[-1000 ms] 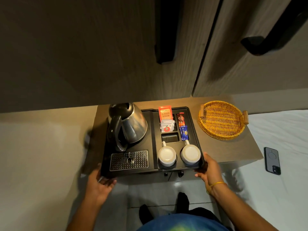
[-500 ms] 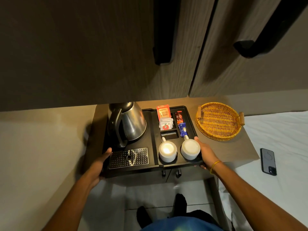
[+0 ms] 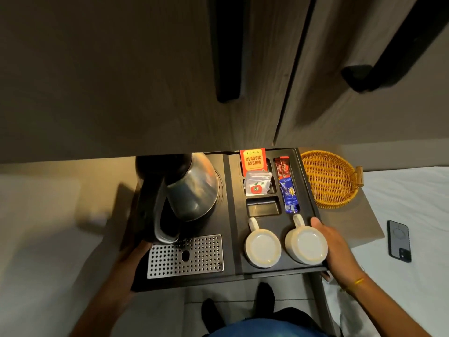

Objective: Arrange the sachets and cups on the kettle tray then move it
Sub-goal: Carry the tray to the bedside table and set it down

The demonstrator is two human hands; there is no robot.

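Note:
The black kettle tray [image 3: 233, 215] is raised off the small table, its near edge out past the table's front. My left hand [image 3: 132, 256] grips its left edge and my right hand [image 3: 336, 249] grips its right edge. On the tray stand a steel kettle [image 3: 192, 188], a perforated drip grille [image 3: 185, 256] and two white cups [image 3: 263, 246] [image 3: 306, 244] upside down. An orange Classic Assam sachet [image 3: 253, 160], a white sachet [image 3: 257, 184], a red stick [image 3: 282, 166] and a blue stick [image 3: 289, 195] lie in the rear slots.
A woven yellow basket [image 3: 328, 178] sits on the brown table [image 3: 352, 222] to the tray's right. A dark phone [image 3: 399, 240] lies on the white bed at the right. Wooden cupboard doors with black handles [image 3: 226, 49] hang close above.
Both hands slid from the tray's near corners up along its side edges. The tray then rose and came toward me, so it looks larger and covers more of the table.

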